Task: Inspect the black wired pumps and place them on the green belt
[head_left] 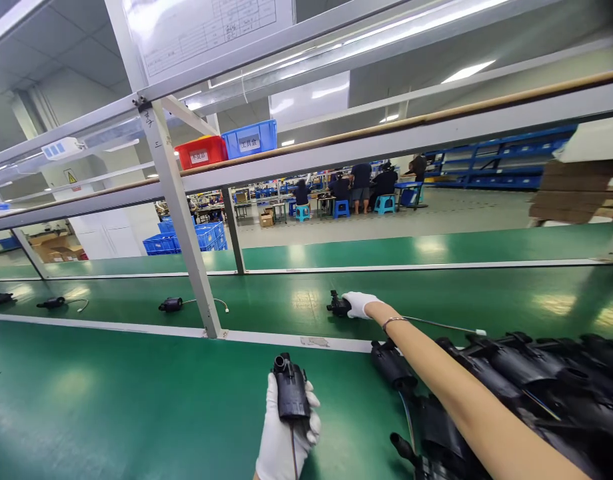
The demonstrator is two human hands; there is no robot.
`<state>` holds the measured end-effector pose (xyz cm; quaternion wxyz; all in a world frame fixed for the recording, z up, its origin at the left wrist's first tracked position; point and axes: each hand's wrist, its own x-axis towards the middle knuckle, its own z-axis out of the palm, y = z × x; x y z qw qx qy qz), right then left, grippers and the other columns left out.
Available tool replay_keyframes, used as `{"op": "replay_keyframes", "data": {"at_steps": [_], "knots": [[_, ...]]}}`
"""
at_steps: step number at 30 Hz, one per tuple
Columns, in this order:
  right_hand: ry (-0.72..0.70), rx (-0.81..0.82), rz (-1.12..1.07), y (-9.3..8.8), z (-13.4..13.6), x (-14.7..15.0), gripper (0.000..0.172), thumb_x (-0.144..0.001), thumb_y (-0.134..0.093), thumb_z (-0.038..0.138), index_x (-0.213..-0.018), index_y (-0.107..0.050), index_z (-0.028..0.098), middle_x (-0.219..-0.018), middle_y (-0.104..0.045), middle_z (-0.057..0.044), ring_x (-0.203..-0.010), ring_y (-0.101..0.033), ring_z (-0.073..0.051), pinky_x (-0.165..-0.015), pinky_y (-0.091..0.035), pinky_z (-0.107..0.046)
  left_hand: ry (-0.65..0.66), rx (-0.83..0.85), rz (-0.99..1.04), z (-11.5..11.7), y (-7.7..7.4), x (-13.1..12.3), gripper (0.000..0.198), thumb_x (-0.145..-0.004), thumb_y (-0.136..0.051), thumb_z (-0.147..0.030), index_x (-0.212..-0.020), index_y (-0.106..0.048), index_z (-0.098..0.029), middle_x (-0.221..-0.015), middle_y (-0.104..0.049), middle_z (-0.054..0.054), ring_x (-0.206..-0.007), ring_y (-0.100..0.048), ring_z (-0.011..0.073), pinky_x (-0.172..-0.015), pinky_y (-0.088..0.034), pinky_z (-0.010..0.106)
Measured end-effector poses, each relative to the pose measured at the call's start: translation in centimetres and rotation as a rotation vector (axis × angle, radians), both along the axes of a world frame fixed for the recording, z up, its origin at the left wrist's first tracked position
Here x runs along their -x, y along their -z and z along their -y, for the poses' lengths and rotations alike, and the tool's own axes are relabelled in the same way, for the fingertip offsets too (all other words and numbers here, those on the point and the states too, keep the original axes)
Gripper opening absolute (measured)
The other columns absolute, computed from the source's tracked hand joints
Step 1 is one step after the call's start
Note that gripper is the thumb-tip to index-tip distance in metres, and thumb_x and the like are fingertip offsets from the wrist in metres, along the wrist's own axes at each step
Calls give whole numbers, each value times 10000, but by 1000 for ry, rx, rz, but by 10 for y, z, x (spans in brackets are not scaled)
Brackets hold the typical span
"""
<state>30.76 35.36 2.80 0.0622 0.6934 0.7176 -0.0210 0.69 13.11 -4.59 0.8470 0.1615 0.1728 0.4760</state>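
In my gloved left hand point(286, 427) lies a black cylindrical pump-like part point(292, 393), its short round port facing up and a thin cable running down from it. The fingers wrap around its sides, above the green bench. My gloved right hand point(360, 305) reaches across to the far green strip and grips a second black part point(339, 305) of the same look. A thin cable point(446, 325) with a white plug trails from it to the right. My right forearm passes over a heap of similar black parts point(516, 373) and hides some of them.
Several more black parts, one of them here point(172, 305), lie spaced along the far strip at left. A metal frame post point(186, 220) rises between bench and strip. On the shelf above stand a red bin point(201, 153) and a blue bin point(249, 139). People sit and stand far behind.
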Motion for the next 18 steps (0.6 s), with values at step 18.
{"op": "replay_keyframes", "data": {"at_steps": [18], "knots": [[-126, -68, -133, -3, 5, 29, 128, -974, -642, 282, -1062, -670, 192, -1052, -679, -48, -899, -672, -172, -786, -568, -316, -176, -41, 191, 8, -15, 26, 615, -807, -672, -651, -996, -627, -67, -765, -676, 60, -507, -577, 99, -440, -365, 184]]}}
